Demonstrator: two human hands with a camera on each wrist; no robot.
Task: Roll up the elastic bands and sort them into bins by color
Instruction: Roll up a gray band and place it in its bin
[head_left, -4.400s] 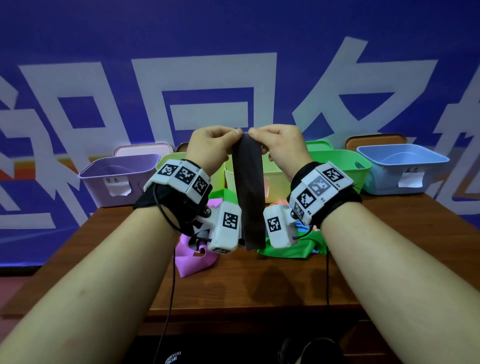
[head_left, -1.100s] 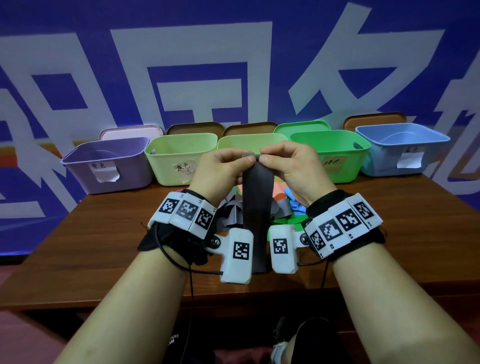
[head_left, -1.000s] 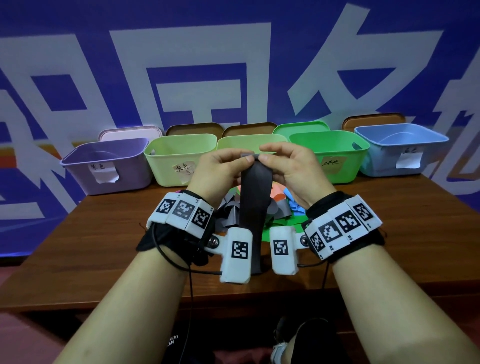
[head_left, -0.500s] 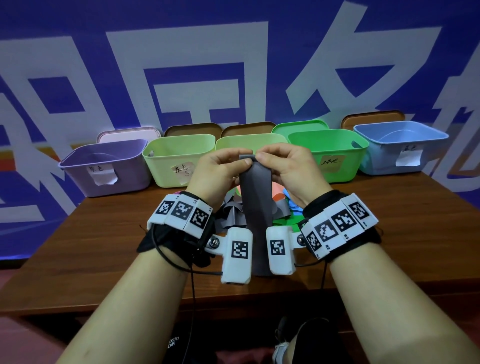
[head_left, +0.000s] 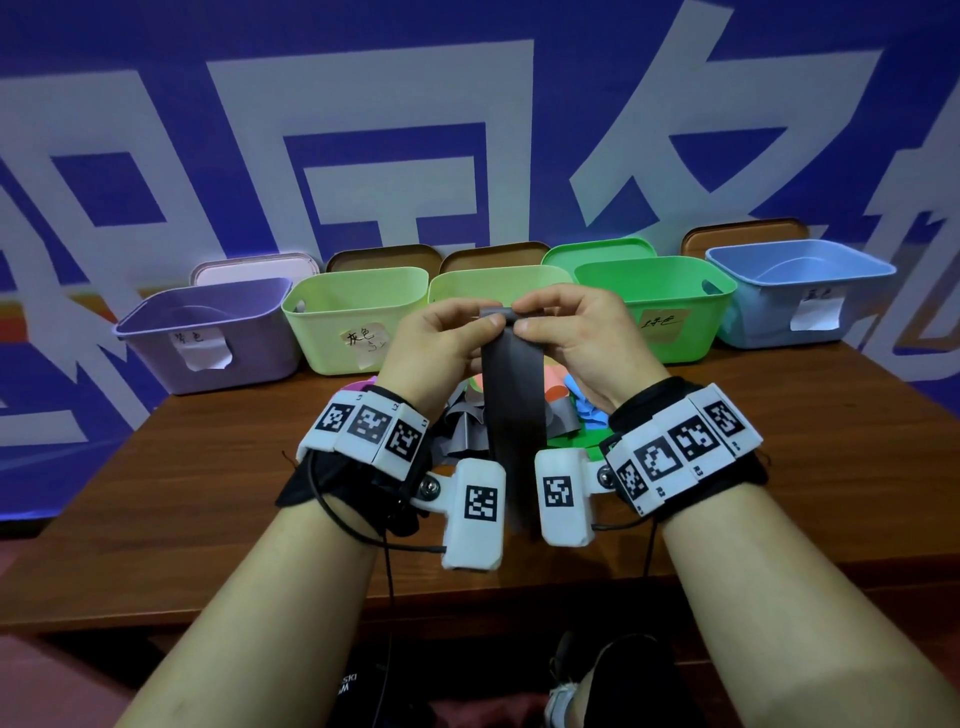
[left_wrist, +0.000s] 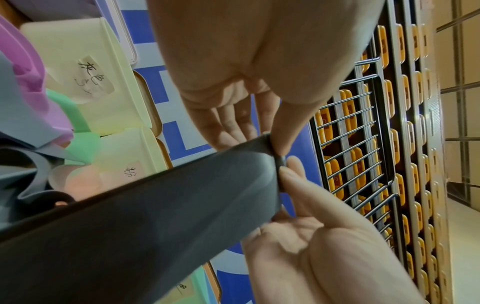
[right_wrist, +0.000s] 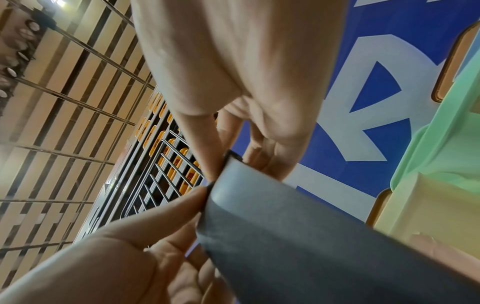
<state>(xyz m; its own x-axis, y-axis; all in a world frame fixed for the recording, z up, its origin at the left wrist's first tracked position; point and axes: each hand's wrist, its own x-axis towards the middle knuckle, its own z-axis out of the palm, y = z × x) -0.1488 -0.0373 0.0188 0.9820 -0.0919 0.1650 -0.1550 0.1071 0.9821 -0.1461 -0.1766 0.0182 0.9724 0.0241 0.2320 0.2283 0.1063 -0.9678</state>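
A long dark grey elastic band (head_left: 511, 405) hangs down between my wrists above the table. Its top end is turned over into a small tight roll (head_left: 496, 313). My left hand (head_left: 488, 325) pinches the roll's left end between thumb and fingers, and my right hand (head_left: 521, 319) pinches its right end. In the left wrist view the left hand (left_wrist: 274, 147) grips the band (left_wrist: 155, 216) at the roll. In the right wrist view the right hand (right_wrist: 217, 171) pinches the band (right_wrist: 311, 236) at its rolled edge. The band's lower end is hidden behind the wrist cameras.
Along the back of the wooden table (head_left: 208, 493) stand a purple bin (head_left: 208, 332), a light green bin (head_left: 353, 317), a pale yellow-green bin (head_left: 493, 286), a green bin (head_left: 660, 306) and a blue bin (head_left: 795, 291). Loose bands (head_left: 571, 415) of several colours lie behind my hands.
Since the earliest frame my hands have come lower and the band's flat top end has become a small roll. Over the last second the hands have barely shifted.
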